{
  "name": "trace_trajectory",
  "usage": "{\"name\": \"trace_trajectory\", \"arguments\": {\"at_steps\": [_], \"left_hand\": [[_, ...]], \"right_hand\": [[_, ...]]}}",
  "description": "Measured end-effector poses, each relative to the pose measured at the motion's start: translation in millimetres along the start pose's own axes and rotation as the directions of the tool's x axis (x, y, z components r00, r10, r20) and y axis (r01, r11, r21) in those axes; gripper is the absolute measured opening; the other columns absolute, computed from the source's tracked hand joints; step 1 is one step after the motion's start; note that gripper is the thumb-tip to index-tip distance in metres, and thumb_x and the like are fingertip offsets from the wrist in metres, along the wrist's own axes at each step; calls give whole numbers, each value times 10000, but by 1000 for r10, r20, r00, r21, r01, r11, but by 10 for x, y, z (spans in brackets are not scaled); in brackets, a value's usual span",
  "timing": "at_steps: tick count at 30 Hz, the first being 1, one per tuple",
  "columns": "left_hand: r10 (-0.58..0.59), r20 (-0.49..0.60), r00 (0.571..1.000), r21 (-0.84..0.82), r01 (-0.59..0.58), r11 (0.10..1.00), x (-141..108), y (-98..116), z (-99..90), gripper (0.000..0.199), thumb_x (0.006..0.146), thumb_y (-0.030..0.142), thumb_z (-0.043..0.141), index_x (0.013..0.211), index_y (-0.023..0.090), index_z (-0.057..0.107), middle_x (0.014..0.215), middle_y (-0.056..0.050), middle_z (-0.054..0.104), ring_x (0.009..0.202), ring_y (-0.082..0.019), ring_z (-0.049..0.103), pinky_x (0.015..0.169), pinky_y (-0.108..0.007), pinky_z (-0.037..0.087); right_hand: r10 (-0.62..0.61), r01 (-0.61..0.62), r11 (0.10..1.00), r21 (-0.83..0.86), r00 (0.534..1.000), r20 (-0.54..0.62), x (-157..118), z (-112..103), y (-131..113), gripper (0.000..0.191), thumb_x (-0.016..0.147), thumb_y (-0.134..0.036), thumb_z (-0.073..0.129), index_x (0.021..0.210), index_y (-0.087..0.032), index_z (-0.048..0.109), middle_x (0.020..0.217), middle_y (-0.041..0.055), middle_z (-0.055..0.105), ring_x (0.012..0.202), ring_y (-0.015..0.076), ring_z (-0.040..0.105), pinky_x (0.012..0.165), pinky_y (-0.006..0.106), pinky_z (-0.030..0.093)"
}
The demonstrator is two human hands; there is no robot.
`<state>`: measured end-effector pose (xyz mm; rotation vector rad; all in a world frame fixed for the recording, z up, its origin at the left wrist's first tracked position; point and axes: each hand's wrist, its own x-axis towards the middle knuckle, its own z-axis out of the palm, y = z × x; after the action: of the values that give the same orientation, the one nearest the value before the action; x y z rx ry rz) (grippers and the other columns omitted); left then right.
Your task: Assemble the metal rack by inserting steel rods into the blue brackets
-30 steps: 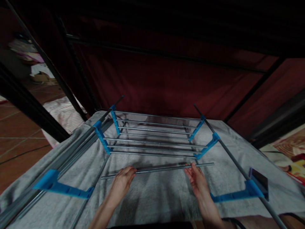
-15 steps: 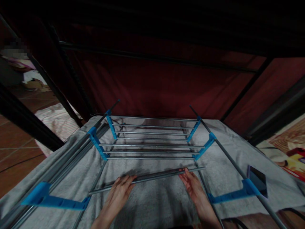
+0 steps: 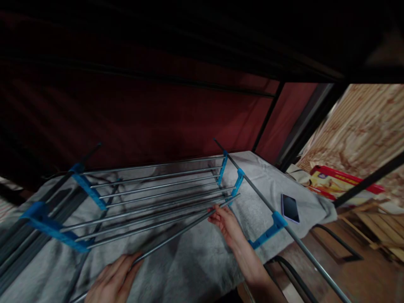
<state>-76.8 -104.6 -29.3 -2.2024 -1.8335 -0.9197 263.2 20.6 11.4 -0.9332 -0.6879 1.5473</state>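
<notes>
A thin grey metal tube (image 3: 176, 236) runs slantwise across the front, its left part nearer to me. My left hand (image 3: 114, 277) is closed around it near its left end, which shows again past the hand at the lower edge. Toward its right end, my right hand (image 3: 223, 223) pinches it between thumb and fingers. Just beyond the tube stands a partly assembled rack (image 3: 148, 185) of metal rods fixed between blue plastic brackets. The tube's right tip overlaps the view of a blue bracket (image 3: 238, 182); I cannot tell whether they touch.
A grey blanket (image 3: 195, 261) lies under the rack. Several loose tubes (image 3: 59, 219) lie at the left. A phone (image 3: 290, 207) rests on the blanket at the right, beyond a long side tube (image 3: 257, 191). Dark posts and a red curtain (image 3: 151, 122) stand behind.
My view has swung to the right, so the rack appears farther left. The tube, still in both hands, now slants more steeply, its right end closer to the rack's right bracket.
</notes>
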Motion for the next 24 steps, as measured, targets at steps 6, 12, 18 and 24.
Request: {"name": "trace_trajectory", "arguments": {"at_steps": [6,12,18,24], "left_hand": [[-21,-64,998,6,21,1000,43,-93,68,398,970,613,471,1110,321,702,1031,2,792,912,-213,760,790,-314,596],[12,-109,994,46,-7,999,278,34,2,407,992,594,443,1136,308,693,972,-9,783,850,-216,740,771,-317,557],[166,-176,970,115,-147,982,449,70,-50,331,1017,501,470,1122,265,677,932,2,778,793,-172,738,734,-263,541],[222,-189,957,177,-189,966,574,106,-88,314,1028,467,463,1095,239,668,910,-7,771,749,-164,731,701,-263,530]], "right_hand": [[9,-10,999,37,999,32,129,231,-297,455,559,-458,966,796,-193,680,772,1,739,668,152,676,684,306,591],[-35,35,999,-6,998,54,284,299,-478,430,581,-460,948,804,-190,698,837,32,774,663,138,674,669,279,589],[-44,44,999,-8,999,32,405,280,-441,421,589,-471,931,819,-202,704,831,45,781,640,139,674,625,267,588],[-61,62,998,-21,998,18,476,228,-402,338,658,-438,899,811,-213,698,831,49,776,644,142,682,612,266,590]]}}
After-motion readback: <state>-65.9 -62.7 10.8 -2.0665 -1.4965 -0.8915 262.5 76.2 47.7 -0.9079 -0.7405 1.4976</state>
